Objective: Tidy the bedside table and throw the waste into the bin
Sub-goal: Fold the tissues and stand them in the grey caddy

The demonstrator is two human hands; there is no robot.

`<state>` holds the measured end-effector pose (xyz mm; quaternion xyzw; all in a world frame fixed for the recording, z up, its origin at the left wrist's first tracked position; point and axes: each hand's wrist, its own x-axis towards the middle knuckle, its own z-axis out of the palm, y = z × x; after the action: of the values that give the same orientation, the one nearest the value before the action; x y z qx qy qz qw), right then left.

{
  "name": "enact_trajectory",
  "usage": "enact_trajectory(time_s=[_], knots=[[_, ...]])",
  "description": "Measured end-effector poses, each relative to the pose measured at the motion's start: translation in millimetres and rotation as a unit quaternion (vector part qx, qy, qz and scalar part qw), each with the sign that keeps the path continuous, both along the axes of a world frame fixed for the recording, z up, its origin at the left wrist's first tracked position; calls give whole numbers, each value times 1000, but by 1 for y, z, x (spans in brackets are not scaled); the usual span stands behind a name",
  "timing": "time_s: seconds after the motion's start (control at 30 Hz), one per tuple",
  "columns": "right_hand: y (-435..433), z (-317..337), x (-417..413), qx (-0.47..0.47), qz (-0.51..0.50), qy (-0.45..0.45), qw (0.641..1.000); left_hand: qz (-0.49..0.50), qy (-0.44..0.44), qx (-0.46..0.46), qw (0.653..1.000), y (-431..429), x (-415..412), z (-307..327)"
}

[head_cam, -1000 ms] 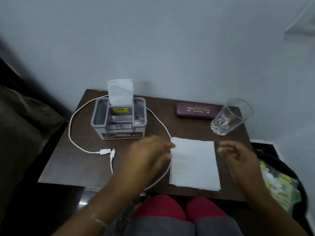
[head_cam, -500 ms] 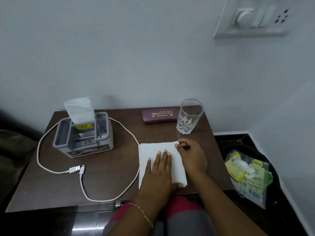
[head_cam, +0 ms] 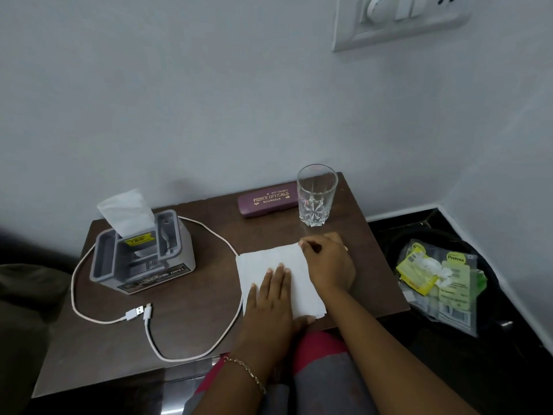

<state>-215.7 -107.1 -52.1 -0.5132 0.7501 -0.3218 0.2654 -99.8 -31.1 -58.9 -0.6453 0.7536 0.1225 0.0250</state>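
The tissue [head_cam: 269,260] lies flat on the tabletop [head_cam: 206,283], front right, near the glass [head_cam: 316,196]. The left hand [head_cam: 270,307] presses it, fingers straight. The right hand [head_cam: 329,265] fingers pinch its far right corner.

White switch plate [head_cam: 401,22] at 1 o'clock on pale wall [head_cam: 179,100], cropped by top edge. Dark upholstery [head_cam: 27,295] at 9 o'clock. Glossy black floor [head_cam: 401,218] at 3 o'clock.

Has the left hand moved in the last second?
Yes. The left hand moved right, from over the cable onto the napkin, and lies flat there.
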Motion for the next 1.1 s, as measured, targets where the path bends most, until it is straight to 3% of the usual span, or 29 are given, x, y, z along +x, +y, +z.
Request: enact_trajectory(time_s=[0.23,0.33,0.43,0.53,0.63,0.77,0.9,1.0,1.1], knots=[[1,-3,-10,-36,33,-74,996,2,-21,-4,1000,-1,0,-4],[-3,2,-15,-66,64,-171,981,7,-1,-62,998,0,-4,5],[1,18,-22,-63,136,-287,946,120,192,-142,964,-11,-2,26],[6,33,-34,-7,234,-360,903,249,389,-178,869,-29,27,37],[9,34,-41,23,247,-435,865,228,557,-43,798,-35,48,43],[7,30,-40,84,213,-485,844,208,575,-8,791,-37,44,49],[11,27,-40,173,241,-393,870,246,633,-1,734,-41,44,52],[15,22,-40,166,176,-408,880,274,660,57,698,-41,45,50],[16,20,-39,170,132,-432,876,291,628,136,708,-36,47,40]])
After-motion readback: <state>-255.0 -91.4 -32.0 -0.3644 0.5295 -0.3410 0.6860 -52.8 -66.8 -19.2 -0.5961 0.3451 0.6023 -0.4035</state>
